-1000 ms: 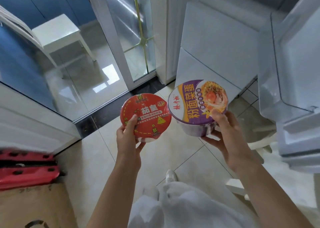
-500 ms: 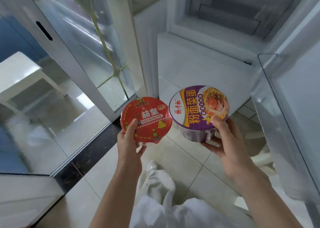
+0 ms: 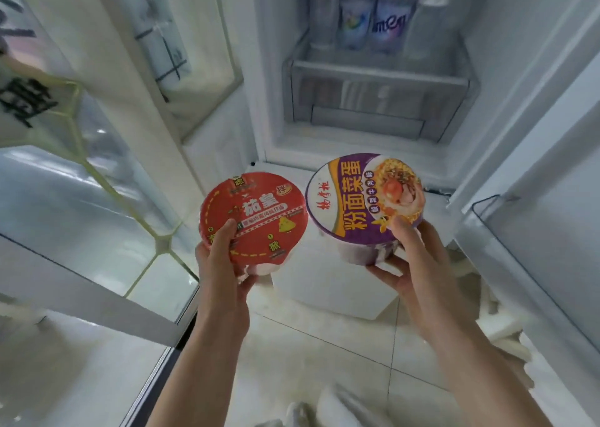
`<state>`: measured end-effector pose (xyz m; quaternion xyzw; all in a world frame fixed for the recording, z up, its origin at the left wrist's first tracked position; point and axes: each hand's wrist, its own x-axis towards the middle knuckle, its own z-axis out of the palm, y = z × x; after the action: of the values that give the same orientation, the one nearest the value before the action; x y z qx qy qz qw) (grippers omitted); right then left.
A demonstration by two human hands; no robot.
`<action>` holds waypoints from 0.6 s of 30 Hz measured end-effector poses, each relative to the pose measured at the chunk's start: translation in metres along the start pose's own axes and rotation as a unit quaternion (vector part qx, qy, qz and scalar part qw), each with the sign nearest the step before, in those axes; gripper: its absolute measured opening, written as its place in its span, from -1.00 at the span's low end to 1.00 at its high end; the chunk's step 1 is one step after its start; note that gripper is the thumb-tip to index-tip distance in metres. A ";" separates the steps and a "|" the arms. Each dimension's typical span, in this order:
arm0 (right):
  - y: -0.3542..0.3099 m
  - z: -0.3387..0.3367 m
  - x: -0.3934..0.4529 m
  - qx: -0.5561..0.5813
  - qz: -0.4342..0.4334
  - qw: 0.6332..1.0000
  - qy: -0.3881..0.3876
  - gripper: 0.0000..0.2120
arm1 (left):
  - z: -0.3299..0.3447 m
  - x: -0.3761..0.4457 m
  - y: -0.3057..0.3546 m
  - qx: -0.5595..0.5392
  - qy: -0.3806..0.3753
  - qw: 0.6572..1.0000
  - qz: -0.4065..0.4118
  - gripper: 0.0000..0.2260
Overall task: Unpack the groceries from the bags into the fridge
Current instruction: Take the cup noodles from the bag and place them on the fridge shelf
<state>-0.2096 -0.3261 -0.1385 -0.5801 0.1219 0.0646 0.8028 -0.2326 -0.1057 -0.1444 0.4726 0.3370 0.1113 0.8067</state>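
Both hands are gripping noodle bowls: left hand (image 3: 220, 264) holds the red-lidded bowl (image 3: 253, 215), right hand (image 3: 412, 258) the purple-lidded bowl (image 3: 363, 199) at its 3 o'clock; open fridge (image 3: 373, 102) at 12.

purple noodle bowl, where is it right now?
Head view, right of centre: the purple noodle bowl is held in the right hand, beside the red bowl, in front of the open fridge's drawer.

Bright, cool daylight; soft blur; wide-angle bending at edges.
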 end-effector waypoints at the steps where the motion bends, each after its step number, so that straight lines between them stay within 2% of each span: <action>1: -0.008 0.005 0.006 0.002 -0.013 1.000 0.003 -0.42 | 0.010 0.007 0.008 -0.002 -0.013 1.000 0.009 -0.61; 7: -0.054 0.024 0.049 0.054 -0.065 0.996 0.036 -0.33 | 0.075 0.036 0.052 -0.036 -0.099 0.994 0.039 -0.60; 9: -0.071 0.028 0.066 0.063 -0.082 0.994 0.030 -0.36 | 0.097 0.045 0.064 -0.039 -0.127 0.989 0.059 -0.61; 14: -0.115 0.039 0.105 0.080 -0.130 0.988 0.021 -0.45 | 0.148 0.065 0.099 -0.031 -0.155 0.979 0.128 -0.61; 18: -0.146 0.051 0.128 0.089 -0.165 0.982 0.008 -0.45 | 0.179 0.073 0.126 -0.035 -0.163 0.968 0.186 -0.73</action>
<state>-0.0445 -0.3290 -0.0241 -0.5188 0.0364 -0.0842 0.8499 -0.0443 -0.1263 -0.0127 0.5107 0.1025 0.1926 0.8316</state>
